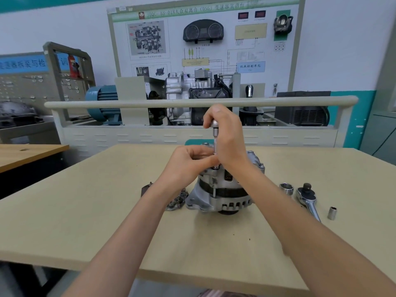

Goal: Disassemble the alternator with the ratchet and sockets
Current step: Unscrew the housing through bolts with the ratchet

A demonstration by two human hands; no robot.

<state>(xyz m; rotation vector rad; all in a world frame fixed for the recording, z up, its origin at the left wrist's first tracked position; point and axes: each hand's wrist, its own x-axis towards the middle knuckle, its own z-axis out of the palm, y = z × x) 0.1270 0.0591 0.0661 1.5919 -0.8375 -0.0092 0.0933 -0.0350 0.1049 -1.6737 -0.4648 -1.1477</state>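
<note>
Pale wooden tabletop (107,221) carries, toward its right edge, a loose chrome ratchet (308,200). At centre stands the heavy, rigid cast-aluminium alternator (220,191); left hand (188,163) pinches the slim steel extension bar (215,138) low, right hand (227,133) clamps its top.

Alternator (222,189) stands mid-table (85,211). Left of alternator, touching or just beside it: removed part (176,201), perhaps rectifier, half hidden by forearm. Right of alternator: large socket (286,189), then ratchet (308,200), then small socket (332,213) farthest out. Behind alternator, beyond table: training bench (192,133).
</note>
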